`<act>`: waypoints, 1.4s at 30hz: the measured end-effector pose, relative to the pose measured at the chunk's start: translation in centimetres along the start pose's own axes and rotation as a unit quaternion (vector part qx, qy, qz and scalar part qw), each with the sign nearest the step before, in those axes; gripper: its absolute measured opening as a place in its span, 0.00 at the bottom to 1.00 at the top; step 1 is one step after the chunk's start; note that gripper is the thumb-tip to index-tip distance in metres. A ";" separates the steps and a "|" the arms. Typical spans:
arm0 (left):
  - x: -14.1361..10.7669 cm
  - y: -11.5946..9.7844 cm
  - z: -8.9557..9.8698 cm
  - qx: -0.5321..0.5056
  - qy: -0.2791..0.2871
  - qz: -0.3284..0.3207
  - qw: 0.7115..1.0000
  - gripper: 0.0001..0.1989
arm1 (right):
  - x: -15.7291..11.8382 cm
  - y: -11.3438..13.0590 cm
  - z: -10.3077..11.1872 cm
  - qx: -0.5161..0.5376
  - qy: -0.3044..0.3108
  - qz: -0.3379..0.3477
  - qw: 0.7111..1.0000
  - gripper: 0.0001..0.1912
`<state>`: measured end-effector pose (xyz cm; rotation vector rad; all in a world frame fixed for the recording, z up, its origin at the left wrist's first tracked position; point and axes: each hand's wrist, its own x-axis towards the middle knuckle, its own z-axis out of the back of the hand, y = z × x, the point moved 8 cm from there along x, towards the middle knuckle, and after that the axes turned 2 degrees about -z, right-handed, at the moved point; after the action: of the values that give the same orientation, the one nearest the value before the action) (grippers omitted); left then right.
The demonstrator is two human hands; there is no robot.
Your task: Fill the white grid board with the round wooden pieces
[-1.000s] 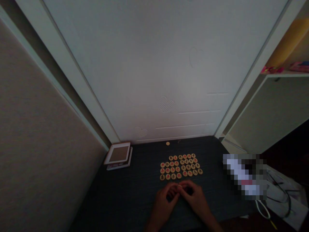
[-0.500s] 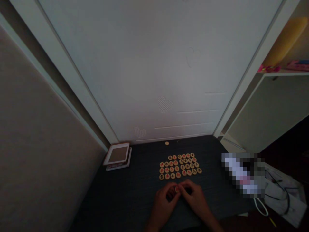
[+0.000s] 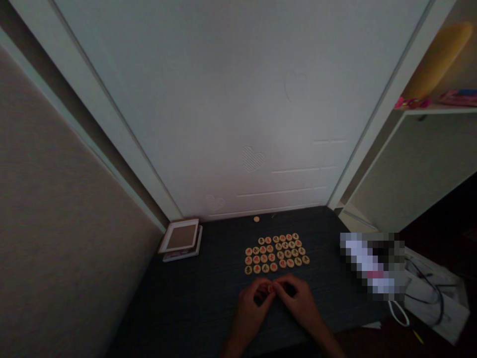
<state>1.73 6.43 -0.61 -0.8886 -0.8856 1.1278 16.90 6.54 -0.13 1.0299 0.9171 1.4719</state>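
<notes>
Just in front of the rows of pieces, my left hand (image 3: 254, 303) and my right hand (image 3: 296, 298) meet at their fingertips. Between them is a small round xiangqi piece (image 3: 271, 288) with a red mark, pinched by both hands and partly covered by the fingers. Beyond my fingers, several xiangqi pieces (image 3: 274, 267) lie face up in rows, marked with red or black characters. One more pale disc (image 3: 256, 219) lies apart at the back, close to the white panel, with no mark that I can make out.
The dark table (image 3: 186, 303) meets a white panel (image 3: 194, 114) with embossed hearts. A box with a white-rimmed lid (image 3: 198, 226) sits at the back left. To the right are a blurred-out object (image 3: 368, 263), a white cable loop (image 3: 398, 314) and a shelf (image 3: 428, 107).
The view has shifted slightly, so everything sits a little higher and further left. Both hands keep the xiangqi piece between their fingertips, its face now turned a little. The rows look unchanged.
</notes>
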 end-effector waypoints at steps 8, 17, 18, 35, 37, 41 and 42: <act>0.1 -0.5 0.8 -0.001 -0.037 0.012 0.999 0.07 | 0.0 0.3 0.3 0.011 -0.003 -0.004 1.000 0.14; 6.3 -2.3 8.4 0.054 -0.102 -0.028 0.993 0.12 | -0.3 -0.2 0.5 0.000 -0.013 -0.014 1.000 0.15; 7.5 -2.4 9.2 0.067 -0.104 -0.029 0.992 0.12 | -0.3 -0.2 0.5 -0.001 -0.012 -0.014 1.000 0.15; 17.1 4.5 6.8 0.154 0.039 0.016 0.987 0.10 | 0.0 0.5 0.8 -0.009 -0.019 -0.007 1.000 0.18; 17.1 4.7 6.8 0.160 0.040 0.016 0.986 0.10 | 0.0 0.6 0.7 -0.008 -0.016 -0.006 1.000 0.18; 17.1 4.7 6.7 0.166 0.040 0.013 0.985 0.11 | 0.0 0.6 0.7 -0.007 -0.014 -0.006 1.000 0.18; 17.1 4.6 6.6 0.167 0.041 0.012 0.985 0.11 | 0.0 0.5 0.7 -0.008 -0.014 -0.006 1.000 0.18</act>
<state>-2.65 24.77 -0.10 -0.6640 -0.5965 1.2080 17.41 6.45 0.61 1.0300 0.8891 1.4479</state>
